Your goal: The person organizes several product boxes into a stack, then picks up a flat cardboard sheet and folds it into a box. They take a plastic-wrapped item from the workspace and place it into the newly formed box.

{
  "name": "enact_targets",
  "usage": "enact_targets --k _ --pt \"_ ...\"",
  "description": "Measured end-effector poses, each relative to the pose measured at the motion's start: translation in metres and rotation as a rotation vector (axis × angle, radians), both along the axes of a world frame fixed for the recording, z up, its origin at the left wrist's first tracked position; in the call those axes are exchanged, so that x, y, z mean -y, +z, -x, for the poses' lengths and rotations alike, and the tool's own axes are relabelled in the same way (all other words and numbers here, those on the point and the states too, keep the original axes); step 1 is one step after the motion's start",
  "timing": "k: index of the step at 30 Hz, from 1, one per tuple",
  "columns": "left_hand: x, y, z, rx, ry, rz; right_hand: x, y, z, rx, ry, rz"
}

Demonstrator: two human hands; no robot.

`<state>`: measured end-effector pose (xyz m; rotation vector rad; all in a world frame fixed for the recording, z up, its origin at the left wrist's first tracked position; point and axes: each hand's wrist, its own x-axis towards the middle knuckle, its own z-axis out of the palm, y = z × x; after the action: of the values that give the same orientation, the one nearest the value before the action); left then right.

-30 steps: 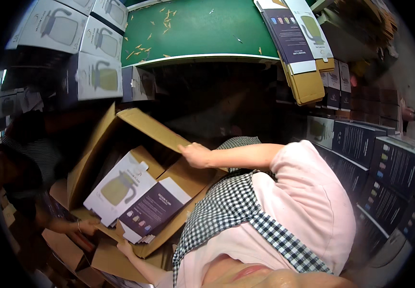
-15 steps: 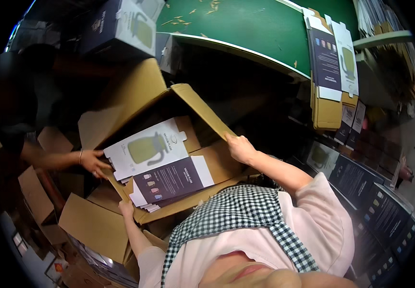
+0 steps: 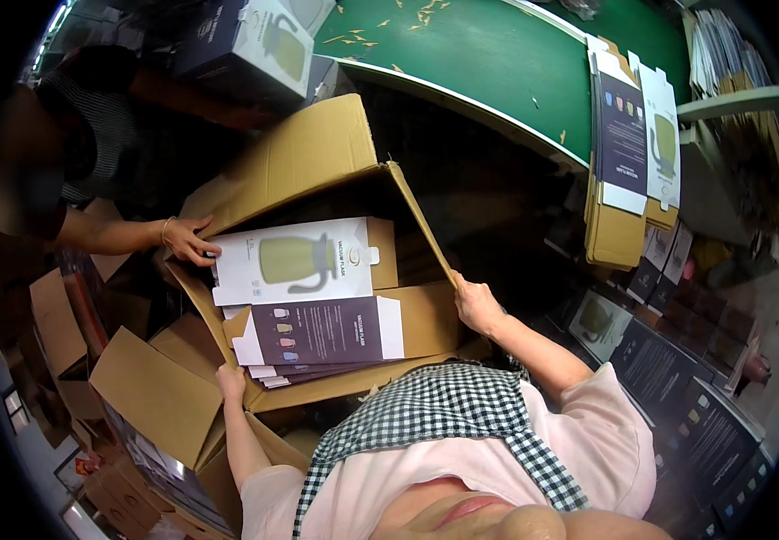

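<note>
A large brown cardboard carton [image 3: 304,148] stands open in front of me with its flaps spread. Inside lies a stack of flattened product boxes [image 3: 295,261], printed white and dark purple with a green flask picture. My left hand [image 3: 231,384] is closed on the carton's near left edge. On the right, my right hand [image 3: 478,306] grips the edge of the carton's right flap. A co-worker's hand [image 3: 187,239] with a bracelet reaches in from the left and touches the far left end of the stack.
Beyond the carton is a green-topped table [image 3: 480,67] with scraps on it. Flattened boxes [image 3: 619,135] stick out over its right end. Another open carton [image 3: 151,391] stands at lower left. Printed boxes [image 3: 669,373] are stacked at my right. A finished box [image 3: 250,49] stands at back left.
The carton has turned slightly clockwise, with my hands still on its edges. The co-worker's hand has moved from the stack's lower left corner up to its upper left corner.
</note>
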<state>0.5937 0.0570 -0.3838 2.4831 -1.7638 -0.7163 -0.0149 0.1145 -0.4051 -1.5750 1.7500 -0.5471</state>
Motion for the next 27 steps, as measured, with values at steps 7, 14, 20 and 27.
enact_targets --k 7,14,20,27 --pt "-0.017 -0.009 -0.005 -0.01 -0.119 0.026 -0.038 0.003 0.022 0.006 -0.021 -0.013" --pt "-0.002 0.009 0.03 0.032 -0.169 0.011 -0.079 0.017 0.031 -0.036 -0.098 -0.05" --pt "0.018 -0.054 0.008 0.073 -0.472 -0.013 -0.098 0.015 0.05 -0.108 -0.169 -0.053" --pt "0.069 -0.057 0.053 0.052 -0.534 -0.082 -0.094 0.002 0.061 0.007 -0.254 -0.069"
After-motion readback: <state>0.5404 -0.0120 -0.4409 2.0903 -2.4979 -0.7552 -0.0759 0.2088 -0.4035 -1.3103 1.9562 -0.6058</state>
